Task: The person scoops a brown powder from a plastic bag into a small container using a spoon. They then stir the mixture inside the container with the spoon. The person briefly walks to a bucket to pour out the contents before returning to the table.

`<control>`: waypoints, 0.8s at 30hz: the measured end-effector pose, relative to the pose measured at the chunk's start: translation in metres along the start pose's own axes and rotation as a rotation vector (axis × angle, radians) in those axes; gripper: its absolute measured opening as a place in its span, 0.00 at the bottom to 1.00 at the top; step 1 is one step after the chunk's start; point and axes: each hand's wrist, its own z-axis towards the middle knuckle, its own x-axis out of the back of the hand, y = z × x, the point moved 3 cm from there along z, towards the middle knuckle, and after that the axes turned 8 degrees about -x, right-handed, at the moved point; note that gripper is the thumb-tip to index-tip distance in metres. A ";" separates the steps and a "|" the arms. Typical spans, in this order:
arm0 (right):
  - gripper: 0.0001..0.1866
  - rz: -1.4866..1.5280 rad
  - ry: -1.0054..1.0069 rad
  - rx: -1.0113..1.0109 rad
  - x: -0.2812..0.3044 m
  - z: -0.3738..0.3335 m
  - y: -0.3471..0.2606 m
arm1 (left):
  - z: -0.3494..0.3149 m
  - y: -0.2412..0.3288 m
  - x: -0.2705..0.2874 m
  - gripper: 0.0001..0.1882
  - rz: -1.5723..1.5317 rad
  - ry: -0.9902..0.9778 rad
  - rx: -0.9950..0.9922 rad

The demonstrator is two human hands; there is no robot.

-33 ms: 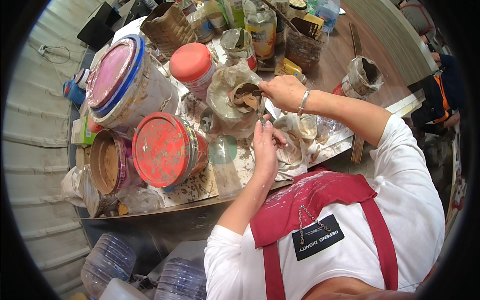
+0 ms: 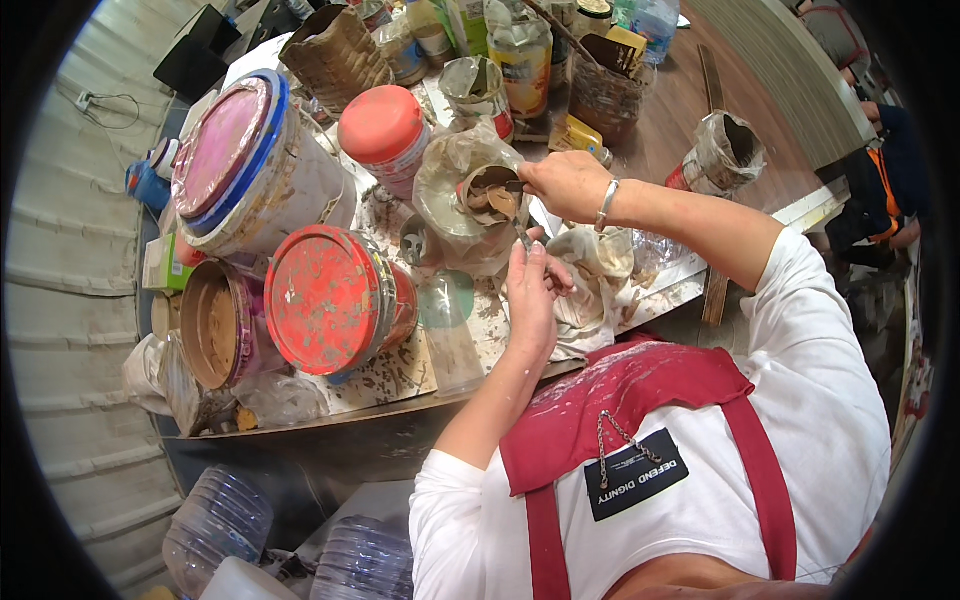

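Note:
An open can (image 2: 466,192) wrapped in a loose, cloudy plastic bag (image 2: 437,200) stands on the table with brown paste (image 2: 490,207) in its mouth. My left hand (image 2: 531,290) is closed on a putty knife (image 2: 522,236), its paste-laden blade reaching up to the can's rim. Coming from the right, my right hand (image 2: 572,186) pinches a thin dark scraper (image 2: 514,186) at the can's opening. Its far end is hard to make out against the paste.
Red-lidded buckets (image 2: 325,300), a large white bucket (image 2: 300,180) and an open brown-coated tub (image 2: 212,325) crowd the left side. Several jars and bottles stand behind. A bag-lined can (image 2: 722,155) sits at the right. Crumpled plastic (image 2: 600,255) lies beside my hands.

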 end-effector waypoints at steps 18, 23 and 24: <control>0.13 0.204 -0.201 -0.054 0.003 0.008 0.006 | 0.008 0.001 0.004 0.13 -0.040 0.052 0.087; 0.11 0.225 -0.170 -0.015 -0.006 0.011 0.011 | 0.011 -0.004 0.006 0.12 -0.020 0.058 0.060; 0.10 0.280 -0.166 0.011 -0.007 0.011 0.012 | 0.011 -0.005 0.006 0.12 -0.015 0.059 0.057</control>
